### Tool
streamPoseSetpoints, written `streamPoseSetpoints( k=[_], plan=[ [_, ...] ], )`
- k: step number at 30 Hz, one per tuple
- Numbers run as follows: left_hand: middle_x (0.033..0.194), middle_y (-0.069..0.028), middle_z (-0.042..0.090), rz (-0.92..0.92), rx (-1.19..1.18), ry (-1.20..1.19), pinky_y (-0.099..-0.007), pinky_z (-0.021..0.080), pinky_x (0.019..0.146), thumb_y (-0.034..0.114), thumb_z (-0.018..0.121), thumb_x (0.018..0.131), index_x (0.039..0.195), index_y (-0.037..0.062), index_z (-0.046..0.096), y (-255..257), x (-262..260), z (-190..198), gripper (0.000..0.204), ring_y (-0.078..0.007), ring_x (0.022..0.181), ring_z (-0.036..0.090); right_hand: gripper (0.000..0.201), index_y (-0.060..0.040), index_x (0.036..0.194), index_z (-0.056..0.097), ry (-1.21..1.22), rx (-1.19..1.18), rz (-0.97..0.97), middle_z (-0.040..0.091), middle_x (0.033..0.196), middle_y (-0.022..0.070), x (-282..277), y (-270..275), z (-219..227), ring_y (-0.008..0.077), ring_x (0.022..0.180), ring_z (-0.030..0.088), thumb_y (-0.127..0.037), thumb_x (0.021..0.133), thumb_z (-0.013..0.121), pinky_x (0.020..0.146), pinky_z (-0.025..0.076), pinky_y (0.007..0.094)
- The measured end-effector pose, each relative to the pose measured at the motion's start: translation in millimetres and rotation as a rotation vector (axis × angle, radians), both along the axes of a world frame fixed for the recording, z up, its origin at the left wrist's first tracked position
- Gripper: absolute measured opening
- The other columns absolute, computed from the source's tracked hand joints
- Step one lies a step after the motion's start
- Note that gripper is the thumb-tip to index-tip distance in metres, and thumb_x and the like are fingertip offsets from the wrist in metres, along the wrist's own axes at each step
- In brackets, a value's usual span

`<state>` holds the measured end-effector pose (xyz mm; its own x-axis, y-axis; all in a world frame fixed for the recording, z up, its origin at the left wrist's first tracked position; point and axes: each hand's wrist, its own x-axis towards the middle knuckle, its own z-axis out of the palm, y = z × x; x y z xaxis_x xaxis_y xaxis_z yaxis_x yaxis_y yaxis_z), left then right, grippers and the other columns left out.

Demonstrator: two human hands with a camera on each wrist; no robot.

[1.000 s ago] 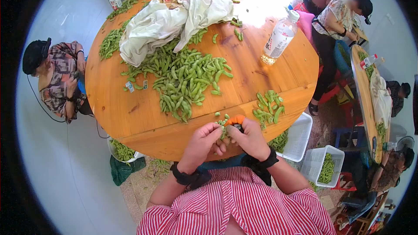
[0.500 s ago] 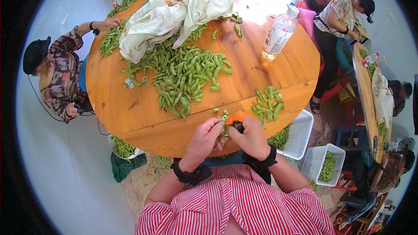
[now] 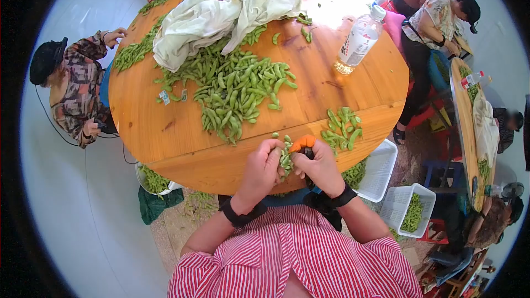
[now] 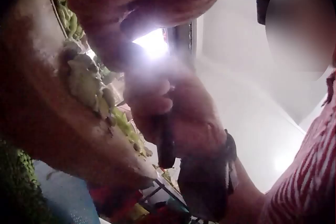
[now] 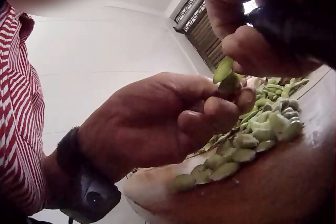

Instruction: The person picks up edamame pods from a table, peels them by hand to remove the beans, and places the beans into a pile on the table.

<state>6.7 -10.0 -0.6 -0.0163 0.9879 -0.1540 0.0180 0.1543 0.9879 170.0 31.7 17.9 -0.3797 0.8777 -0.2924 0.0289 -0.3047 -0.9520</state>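
Note:
Near the table's front edge, my left hand (image 3: 258,170) pinches a green pod (image 5: 224,74), seen between the fingertips in the right wrist view. Close beside it, my right hand (image 3: 324,170) curls round a dark object (image 3: 309,166), whose kind I cannot tell; an orange cover (image 3: 302,143) wraps one finger. Pale green beans (image 3: 285,160) lie by the fingers on the table. Beyond the hands spreads a large heap of pods (image 3: 234,91), with a smaller group of pods (image 3: 343,127) to the right.
A pale cloth (image 3: 201,19) covers part of the heap. A bottle (image 3: 359,44) stands at the table's right. White baskets (image 3: 381,174) stand below the right edge. Across the left side sits a person (image 3: 77,85) with a hand at the pods.
The person at the left has reached out to the pods and drawn the hand back to the table's edge, with some pods shifted that way. My hands remain close together.

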Motion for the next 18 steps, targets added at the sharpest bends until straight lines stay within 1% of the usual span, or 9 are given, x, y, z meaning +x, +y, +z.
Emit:
streamPoseSetpoints(
  k=[1, 2, 4, 8, 9, 14, 16, 18],
  plan=[
    [0.083, -0.006, 0.061, 0.023, -0.071, -0.145, -0.024, 0.05, 0.05, 0.011, 0.045, 0.102, 0.115, -0.0001, 0.053, 1, -1, -6, 0.019, -0.0106, 0.06, 0.06, 0.013, -0.0026, 0.1, 0.06, 0.008, -0.002, -0.017, 0.059, 0.073, -0.0011, 0, 0, 0, 0.0051, 0.058, 0.056, -0.006, 0.088, 0.062, 0.052, 0.046, 0.0198],
    [0.083, -0.006, 0.061, 0.022, -0.071, -0.145, -0.024, 0.05, 0.05, 0.011, 0.045, 0.102, 0.115, -0.0001, 0.053, 2, -4, -10, 0.019, -0.0106, 0.06, 0.06, 0.013, -0.0026, 0.1, 0.06, 0.007, -0.002, -0.018, 0.059, 0.073, -0.0011, 1, 1, 1, 0.0051, 0.058, 0.056, -0.006, 0.088, 0.062, 0.052, 0.046, 0.0198],
    [0.091, -0.008, 0.061, 0.028, -0.144, -0.309, -0.0243, 0.053, 0.053, 0.011, 0.045, 0.102, 0.114, 0.0007, 0.052, 3, -7, -12, 0.018, -0.0127, 0.066, 0.062, 0.012, -0.0022, 0.099, 0.06, -0.008, 0.009, -0.032, 0.059, 0.073, -0.0009, 2, 2, 3, 0.0051, 0.058, 0.056, -0.006, 0.088, 0.062, 0.052, 0.046, 0.0198],
    [0.096, -0.0084, 0.061, 0.0, -0.157, -0.306, -0.0249, 0.055, 0.056, 0.009, 0.047, 0.1, 0.115, 0.0004, 0.052, 1, -7, 3, 0.018, -0.0144, 0.071, 0.064, 0.011, -0.002, 0.098, 0.059, -0.034, 0.035, -0.035, 0.059, 0.073, -0.0009, 1, 1, 4, 0.0046, 0.058, 0.055, -0.006, 0.088, 0.062, 0.052, 0.045, 0.0198],
    [0.099, -0.0083, 0.06, -0.016, -0.169, -0.342, -0.0256, 0.056, 0.058, 0.008, 0.048, 0.099, 0.116, 0.0002, 0.051, 1, -9, 7, 0.019, -0.0149, 0.073, 0.064, 0.011, -0.0021, 0.097, 0.059, -0.056, 0.058, -0.032, 0.059, 0.073, -0.0011, 1, 1, 4, 0.0045, 0.058, 0.055, -0.006, 0.088, 0.062, 0.051, 0.045, 0.0198],
    [0.106, -0.008, 0.059, -0.055, -0.155, -0.408, -0.0272, 0.057, 0.061, 0.003, 0.052, 0.094, 0.118, 0.0003, 0.05, -2, -12, 9, 0.025, -0.0154, 0.079, 0.064, 0.01, -0.0025, 0.096, 0.059, -0.133, 0.124, -0.038, 0.059, 0.073, -0.0014, 0, -1, -2, 0.0039, 0.058, 0.055, -0.006, 0.088, 0.062, 0.051, 0.044, 0.0196],
    [0.11, -0.0092, 0.057, -0.089, -0.13, -0.279, -0.0269, 0.056, 0.063, 0.0, 0.056, 0.091, 0.119, 0.0008, 0.05, -6, -9, 12, 0.029, -0.0143, 0.082, 0.064, 0.009, -0.0027, 0.095, 0.059, -0.205, 0.235, -0.043, 0.059, 0.073, -0.0012, 1, 0, -10, 0.0034, 0.057, 0.054, -0.006, 0.087, 0.062, 0.05, 0.043, 0.0191],
    [0.107, -0.0083, 0.058, -0.089, -0.127, -0.25, -0.0264, 0.056, 0.062, 0.001, 0.058, 0.09, 0.119, 0.001, 0.05, -6, -5, 11, 0.03, -0.0135, 0.081, 0.063, 0.009, -0.0024, 0.095, 0.059, -0.244, 0.255, -0.052, 0.059, 0.072, -0.001, -1, 0, -7, 0.0039, 0.058, 0.054, -0.005, 0.086, 0.063, 0.052, 0.043, 0.0199]
  ],
)
